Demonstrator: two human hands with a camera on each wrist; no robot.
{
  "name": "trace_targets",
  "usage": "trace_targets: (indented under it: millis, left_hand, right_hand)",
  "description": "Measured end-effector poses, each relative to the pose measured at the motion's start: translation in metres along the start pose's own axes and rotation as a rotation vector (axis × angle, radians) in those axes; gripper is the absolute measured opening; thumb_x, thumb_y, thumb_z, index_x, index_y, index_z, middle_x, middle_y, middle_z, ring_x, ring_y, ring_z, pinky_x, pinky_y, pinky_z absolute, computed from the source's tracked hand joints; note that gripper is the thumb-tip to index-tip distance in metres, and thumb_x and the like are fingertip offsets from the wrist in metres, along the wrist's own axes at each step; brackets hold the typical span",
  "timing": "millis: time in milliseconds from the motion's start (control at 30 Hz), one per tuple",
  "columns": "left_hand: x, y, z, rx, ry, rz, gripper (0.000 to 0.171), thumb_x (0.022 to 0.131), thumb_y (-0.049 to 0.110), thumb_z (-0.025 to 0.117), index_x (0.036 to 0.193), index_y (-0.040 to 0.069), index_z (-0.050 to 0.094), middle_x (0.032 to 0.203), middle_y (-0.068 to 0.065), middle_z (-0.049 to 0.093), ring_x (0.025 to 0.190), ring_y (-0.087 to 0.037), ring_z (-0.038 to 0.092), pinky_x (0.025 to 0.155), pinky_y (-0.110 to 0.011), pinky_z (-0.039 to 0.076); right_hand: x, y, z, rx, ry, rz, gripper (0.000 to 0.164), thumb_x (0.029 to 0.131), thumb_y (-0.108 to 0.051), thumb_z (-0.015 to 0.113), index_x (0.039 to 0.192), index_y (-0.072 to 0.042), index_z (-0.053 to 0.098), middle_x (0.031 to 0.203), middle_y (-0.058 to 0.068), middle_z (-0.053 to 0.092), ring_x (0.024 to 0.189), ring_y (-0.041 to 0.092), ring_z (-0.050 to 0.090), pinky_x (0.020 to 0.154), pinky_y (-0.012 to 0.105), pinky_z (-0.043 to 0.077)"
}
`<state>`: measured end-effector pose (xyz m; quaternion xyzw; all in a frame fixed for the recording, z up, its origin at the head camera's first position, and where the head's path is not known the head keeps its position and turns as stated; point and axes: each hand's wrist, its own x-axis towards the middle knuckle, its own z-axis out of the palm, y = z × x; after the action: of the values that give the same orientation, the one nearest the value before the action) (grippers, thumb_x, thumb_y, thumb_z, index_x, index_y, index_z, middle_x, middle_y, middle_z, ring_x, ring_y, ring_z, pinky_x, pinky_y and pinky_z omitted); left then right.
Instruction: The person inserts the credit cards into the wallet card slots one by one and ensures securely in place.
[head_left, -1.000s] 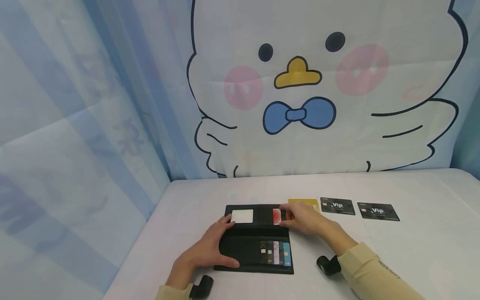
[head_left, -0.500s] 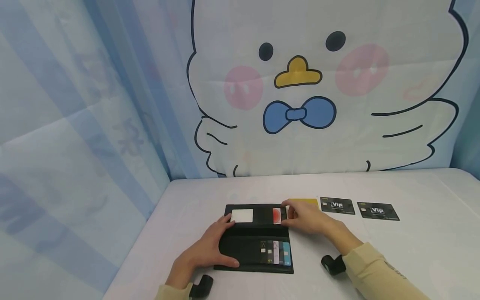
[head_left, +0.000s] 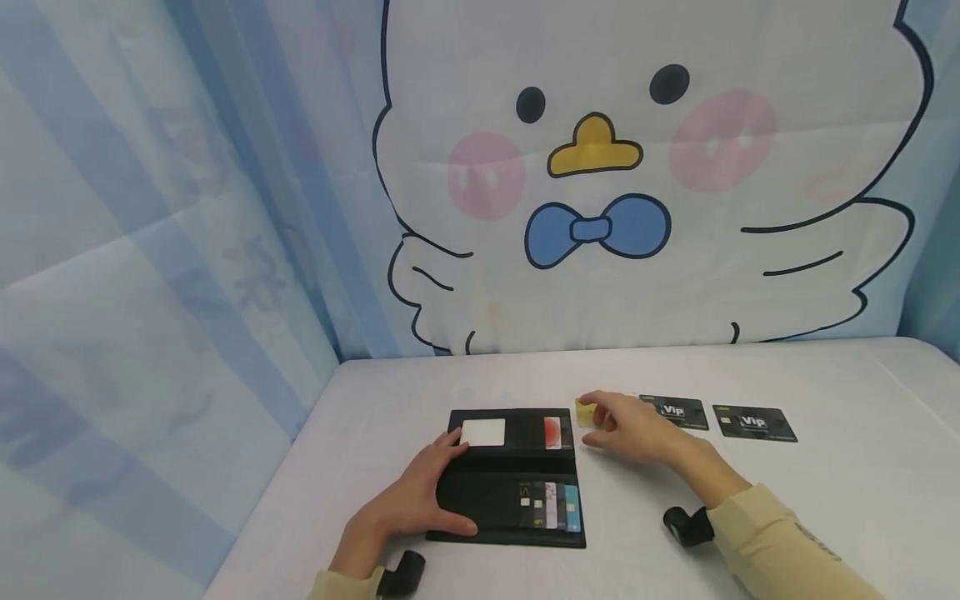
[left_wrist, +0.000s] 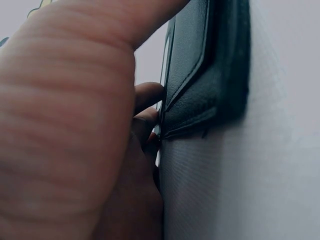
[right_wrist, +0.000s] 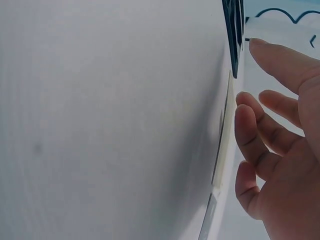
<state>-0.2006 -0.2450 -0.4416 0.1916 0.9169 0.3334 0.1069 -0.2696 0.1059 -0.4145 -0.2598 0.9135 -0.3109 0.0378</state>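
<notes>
Left grip (head_left: pixel 420 493) rests spread on the left edge of the open wallet (head_left: pixel 483 496), lower centre of the frame. To its right, the yellow card (head_left: pixel 584 414) lies on the desk (head_left: pixel 622 508), partly hidden by the right grip (head_left: pixel 633 429), fingers parted, holding nothing. Two black cards (head_left: pixel 753 422) lie farther right. Picking up the yellow card seems the step, calling for an edge pinch.

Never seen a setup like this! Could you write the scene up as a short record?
Left hand: rests on the wallet's left side
Right hand: over the yellow card, holding nothing
Wallet: black, lying open on the white table
Upper panel: white rectangle, red-and-white card
Lower panel: several cards, the rightmost a blue card
Loose cards: yellow card, two black Vip cards
</notes>
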Motion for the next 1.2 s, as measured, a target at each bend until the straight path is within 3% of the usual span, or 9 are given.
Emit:
trace_targets:
  millis: [433, 667, 967, 1200]
  left_hand:
    - [0.000, -0.001, 0.000, 0.010, -0.003, -0.006, 0.109, 0.071, 0.050, 0.089, 0.156, 0.008, 0.035, 0.167, -0.006, 0.017, 0.152, -0.034, 0.014, 0.116, -0.063, 0.019]
    - [-0.001, -0.001, -0.001, 0.011, 0.000, -0.001, 0.109, 0.071, 0.050, 0.089, 0.156, 0.007, 0.035, 0.167, -0.006, 0.017, 0.152, -0.034, 0.015, 0.116, -0.063, 0.019]
    - [-0.002, 0.003, -0.001, 0.012, 0.004, -0.023, 0.110, 0.070, 0.050, 0.090, 0.156, 0.008, 0.036, 0.167, -0.006, 0.018, 0.152, -0.034, 0.015, 0.115, -0.064, 0.020]
    - [-0.002, 0.002, -0.001, 0.009, 0.002, -0.021, 0.110, 0.071, 0.051, 0.089, 0.156, 0.008, 0.035, 0.167, -0.006, 0.018, 0.152, -0.033, 0.014, 0.115, -0.064, 0.020]
  right_hand:
    - [-0.003, 0.013, -0.011, -0.032, 0.018, 0.053, 0.056, 0.087, -0.020, 0.080, 0.134, 0.002, 0.058, 0.102, 0.007, 0.061, 0.087, 0.021, 0.055, 0.079, 0.040, 0.052]
    - [-0.007, 0.018, -0.016, -0.058, 0.034, 0.034, 0.055, 0.088, -0.019, 0.080, 0.133, 0.002, 0.058, 0.101, 0.006, 0.060, 0.088, 0.022, 0.055, 0.079, 0.042, 0.051]
    - [-0.008, 0.026, -0.019, -0.119, 0.050, 0.066, 0.051, 0.089, -0.024, 0.078, 0.132, -0.004, 0.061, 0.110, 0.012, 0.061, 0.099, 0.032, 0.054, 0.086, 0.062, 0.044]
    - [-0.009, 0.032, -0.023, -0.139, 0.050, 0.071, 0.051, 0.087, -0.025, 0.079, 0.131, -0.004, 0.062, 0.109, 0.013, 0.060, 0.097, 0.034, 0.052, 0.084, 0.063, 0.043]
